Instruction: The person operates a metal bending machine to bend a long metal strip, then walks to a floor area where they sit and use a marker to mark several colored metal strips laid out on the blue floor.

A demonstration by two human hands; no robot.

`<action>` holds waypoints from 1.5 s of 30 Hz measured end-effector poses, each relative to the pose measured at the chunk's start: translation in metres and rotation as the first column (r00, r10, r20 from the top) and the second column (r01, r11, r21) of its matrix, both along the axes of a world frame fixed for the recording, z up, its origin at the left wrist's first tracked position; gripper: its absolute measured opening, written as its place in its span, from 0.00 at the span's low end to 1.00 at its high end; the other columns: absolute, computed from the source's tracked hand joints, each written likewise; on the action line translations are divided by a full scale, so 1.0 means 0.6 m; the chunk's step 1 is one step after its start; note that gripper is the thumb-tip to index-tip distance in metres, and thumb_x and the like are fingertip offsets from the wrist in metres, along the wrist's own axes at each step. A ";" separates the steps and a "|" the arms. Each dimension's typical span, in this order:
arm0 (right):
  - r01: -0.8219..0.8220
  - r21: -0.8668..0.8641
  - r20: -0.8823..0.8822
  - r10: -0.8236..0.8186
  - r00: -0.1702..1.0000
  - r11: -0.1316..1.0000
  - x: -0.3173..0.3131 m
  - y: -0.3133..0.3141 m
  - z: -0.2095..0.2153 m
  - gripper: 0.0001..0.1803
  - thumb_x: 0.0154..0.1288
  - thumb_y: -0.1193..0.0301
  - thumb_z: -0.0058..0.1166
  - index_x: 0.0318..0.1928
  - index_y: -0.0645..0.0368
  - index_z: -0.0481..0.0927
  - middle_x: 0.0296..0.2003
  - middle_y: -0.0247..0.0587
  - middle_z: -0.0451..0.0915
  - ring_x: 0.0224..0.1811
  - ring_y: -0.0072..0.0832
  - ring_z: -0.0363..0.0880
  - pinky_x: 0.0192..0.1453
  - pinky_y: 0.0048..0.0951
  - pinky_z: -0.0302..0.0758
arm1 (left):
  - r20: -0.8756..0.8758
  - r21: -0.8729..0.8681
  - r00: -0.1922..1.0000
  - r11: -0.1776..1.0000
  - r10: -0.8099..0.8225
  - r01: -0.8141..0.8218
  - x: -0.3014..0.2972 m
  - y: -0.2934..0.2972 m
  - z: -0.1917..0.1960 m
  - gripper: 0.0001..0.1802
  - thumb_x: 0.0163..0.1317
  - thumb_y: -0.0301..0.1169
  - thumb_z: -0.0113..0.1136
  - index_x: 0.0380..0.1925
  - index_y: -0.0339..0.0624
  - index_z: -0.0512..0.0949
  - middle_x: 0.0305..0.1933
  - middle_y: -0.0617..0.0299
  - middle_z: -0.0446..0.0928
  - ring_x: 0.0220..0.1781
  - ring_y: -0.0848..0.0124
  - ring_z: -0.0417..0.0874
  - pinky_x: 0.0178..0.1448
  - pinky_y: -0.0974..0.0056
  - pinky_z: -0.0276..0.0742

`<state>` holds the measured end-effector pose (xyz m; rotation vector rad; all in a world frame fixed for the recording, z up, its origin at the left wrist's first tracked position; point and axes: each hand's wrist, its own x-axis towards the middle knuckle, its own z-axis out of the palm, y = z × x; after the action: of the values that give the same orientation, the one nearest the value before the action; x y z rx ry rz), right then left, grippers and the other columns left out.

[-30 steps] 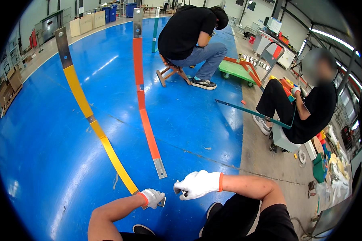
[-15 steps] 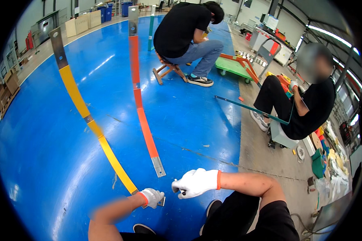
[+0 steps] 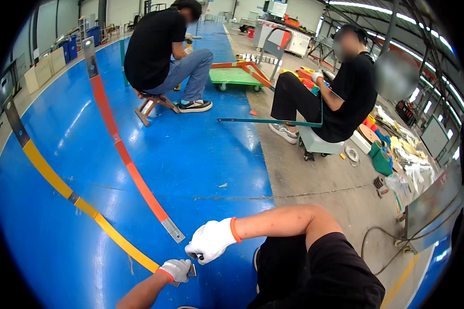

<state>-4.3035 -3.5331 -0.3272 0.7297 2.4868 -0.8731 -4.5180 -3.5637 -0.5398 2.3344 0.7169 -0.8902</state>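
My left hand (image 3: 175, 269), in a white glove with an orange cuff, is closed over the near end of a long metal bar wrapped in yellow (image 3: 121, 237). A bare metal tip pokes out past its fingers. Just to the right, my right hand (image 3: 212, 242) wears a matching glove, its fingers curled round a small object whose dark round end shows; the rest is hidden. Beside the yellow bar runs a second long bar wrapped in red-orange (image 3: 143, 186), its bare grey near end close to my right hand. Nothing touches that bar.
One person (image 3: 157, 51) sits on a folding wooden stool (image 3: 148, 109) ahead. Another (image 3: 340, 87) sits at right on a low wheeled seat (image 3: 319, 142), by a green metal frame (image 3: 273, 121). Beyond stands a green platform trolley (image 3: 234, 77); a wheeled metal cart (image 3: 430, 208) with a cable is near right.
My view has swung right, so the bars and both people sit further left in the picture. Both hands keep their closed grips, the left still at the yellow bar's end.
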 end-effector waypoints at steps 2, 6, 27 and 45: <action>0.008 -0.014 -0.005 -0.008 1.000 1.000 0.001 0.000 0.002 0.19 0.66 0.58 0.56 0.52 0.53 0.82 0.34 0.47 0.85 0.41 0.47 0.86 0.39 0.48 0.79 | -0.001 -0.011 1.000 1.000 0.006 -0.006 0.001 0.001 -0.003 0.30 0.56 0.46 0.72 0.49 0.38 0.72 0.48 0.44 0.84 0.52 0.50 0.87 0.51 0.50 0.83; -0.010 0.004 -0.026 0.010 1.000 1.000 0.002 0.001 0.001 0.19 0.66 0.58 0.56 0.52 0.53 0.83 0.33 0.46 0.85 0.40 0.47 0.86 0.38 0.47 0.79 | 0.008 -0.012 1.000 1.000 -0.005 0.005 0.003 0.002 -0.008 0.29 0.55 0.45 0.71 0.48 0.37 0.73 0.46 0.44 0.84 0.51 0.50 0.88 0.50 0.50 0.84; 0.034 -0.012 0.007 -0.034 0.999 0.999 0.001 0.001 -0.002 0.19 0.64 0.56 0.59 0.50 0.52 0.84 0.39 0.46 0.86 0.46 0.45 0.86 0.45 0.47 0.80 | 0.029 0.034 1.000 0.999 -0.012 0.011 0.010 0.004 -0.011 0.26 0.52 0.46 0.73 0.43 0.38 0.81 0.38 0.49 0.88 0.41 0.54 0.91 0.42 0.52 0.85; 0.003 -0.004 -0.005 -0.003 1.000 1.000 -0.001 0.000 0.001 0.19 0.69 0.56 0.57 0.53 0.52 0.81 0.37 0.47 0.86 0.43 0.47 0.86 0.41 0.48 0.80 | -0.023 -0.015 1.000 1.000 0.012 -0.012 0.012 0.007 0.003 0.31 0.55 0.46 0.74 0.52 0.39 0.74 0.45 0.48 0.86 0.50 0.52 0.89 0.48 0.51 0.84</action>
<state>-4.3043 -3.5331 -0.3266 0.7310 2.4884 -0.8824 -4.5109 -3.5596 -0.5381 2.3081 0.7302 -0.9151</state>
